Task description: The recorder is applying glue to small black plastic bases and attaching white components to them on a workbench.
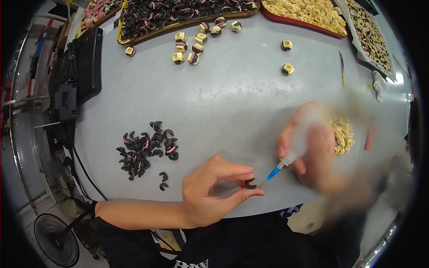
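Note:
Between the thumb and fingertips of my left hand is a small black curved piece, shaped like a C. My right hand, smeared by motion, grips a whitish needle-tip applicator bottle. Its blue nozzle points down to the left, the thin needle ending right beside the curved piece; whether they touch I cannot tell. Left of my hands lies a loose heap of black curved pieces, some with pink edges. Partly behind my right hand sits a pile of cream-coloured pieces.
Along the far edge stand a tray of black-and-pink pieces and a red tray of cream pieces. Several joined pieces lie before them. Tweezers lie at right; a black device and cables at left.

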`<state>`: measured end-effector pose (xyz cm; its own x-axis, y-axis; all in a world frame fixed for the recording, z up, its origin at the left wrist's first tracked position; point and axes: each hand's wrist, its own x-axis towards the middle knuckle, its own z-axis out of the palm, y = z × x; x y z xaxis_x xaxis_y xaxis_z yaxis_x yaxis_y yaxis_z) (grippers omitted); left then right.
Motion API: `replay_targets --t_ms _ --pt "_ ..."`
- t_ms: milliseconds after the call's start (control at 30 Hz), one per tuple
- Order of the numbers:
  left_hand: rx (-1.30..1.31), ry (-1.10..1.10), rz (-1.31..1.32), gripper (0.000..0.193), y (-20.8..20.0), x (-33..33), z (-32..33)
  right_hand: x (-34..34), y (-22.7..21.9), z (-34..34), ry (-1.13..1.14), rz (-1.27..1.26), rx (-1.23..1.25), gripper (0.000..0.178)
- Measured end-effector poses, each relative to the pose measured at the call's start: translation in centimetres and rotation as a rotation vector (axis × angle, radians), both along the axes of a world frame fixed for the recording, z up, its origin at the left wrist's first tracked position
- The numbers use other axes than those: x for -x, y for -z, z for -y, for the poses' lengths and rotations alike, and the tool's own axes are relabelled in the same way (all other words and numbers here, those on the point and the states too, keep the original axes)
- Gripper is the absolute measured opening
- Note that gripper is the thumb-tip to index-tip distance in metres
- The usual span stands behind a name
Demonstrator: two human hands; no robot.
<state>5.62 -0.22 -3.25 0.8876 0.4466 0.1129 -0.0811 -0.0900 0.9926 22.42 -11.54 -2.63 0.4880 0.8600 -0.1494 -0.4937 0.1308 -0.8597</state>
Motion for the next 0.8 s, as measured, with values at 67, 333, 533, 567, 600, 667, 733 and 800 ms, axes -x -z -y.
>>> replay_targets --t_ms 67,333,533,567,600,667,733,800 --pt "-0.001 0.004 0.000 0.047 -0.1 0.0 0.0 0.0 -0.1 0.0 -0.004 0.011 0.005 0.027" --pt "0.018 -0.033 0.005 0.045 0.0 -0.1 0.5 0.0 -0.1 -0.1 -0.007 -0.019 0.020 0.028" --pt "-0.018 -0.057 0.005 0.043 -0.1 -0.4 0.4 0.0 -0.4 -0.2 0.013 -0.006 0.035 0.029" --pt "-0.017 -0.056 0.009 0.043 -0.1 -0.5 0.5 0.1 -0.5 -0.1 0.020 -0.011 0.043 0.030" --pt "-0.025 -0.064 0.006 0.043 -0.1 -0.4 0.6 0.2 -0.4 -0.2 0.012 -0.014 0.036 0.030" --pt "-0.020 -0.073 0.014 0.040 -0.1 -0.3 0.7 0.4 -0.1 -0.3 0.066 -0.066 0.032 0.032" --pt "-0.023 -0.085 0.015 0.039 -0.2 -0.3 0.9 0.4 -0.1 -0.5 0.086 -0.096 0.026 0.034" --pt "-0.009 -0.055 0.019 0.037 -0.5 -0.5 1.4 0.1 -0.5 -0.4 0.118 -0.129 0.060 0.033"
